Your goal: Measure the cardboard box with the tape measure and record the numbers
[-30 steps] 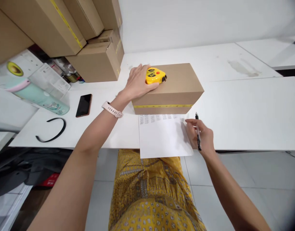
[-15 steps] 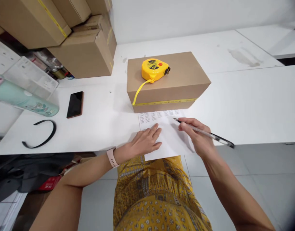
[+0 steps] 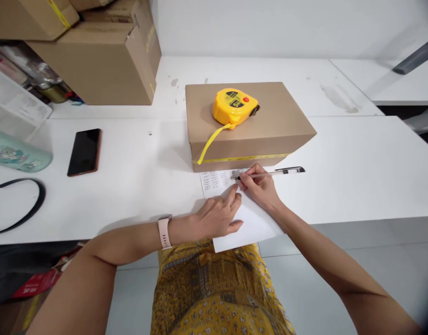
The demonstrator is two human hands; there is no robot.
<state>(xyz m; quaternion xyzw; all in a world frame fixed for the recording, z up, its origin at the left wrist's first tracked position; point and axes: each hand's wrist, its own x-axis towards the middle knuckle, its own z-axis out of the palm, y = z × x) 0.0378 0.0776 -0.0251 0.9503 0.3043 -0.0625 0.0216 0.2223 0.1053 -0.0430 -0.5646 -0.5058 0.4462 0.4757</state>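
Note:
My right hand (image 3: 260,187) grips a black pen (image 3: 280,171), its tip on the printed rows at the top of a white paper sheet (image 3: 250,223) that overhangs the table edge. My left hand (image 3: 217,215) lies flat on the sheet with fingers stretched out, holding it down. Just behind the paper stands a brown cardboard box (image 3: 276,125) with a yellow strip along its front. A yellow tape measure (image 3: 234,107) rests on top of the box, its yellow strap hanging over the front-left edge.
A black phone (image 3: 84,151) lies on the white table (image 3: 356,172) at the left. Further left are a black curved band (image 3: 21,209) and a mint bottle (image 3: 14,153). Stacked cardboard boxes (image 3: 95,56) fill the back-left corner.
My left hand left the tape measure on the box and came down flat on the paper. My right hand turned the pen and brought its tip to the printed rows.

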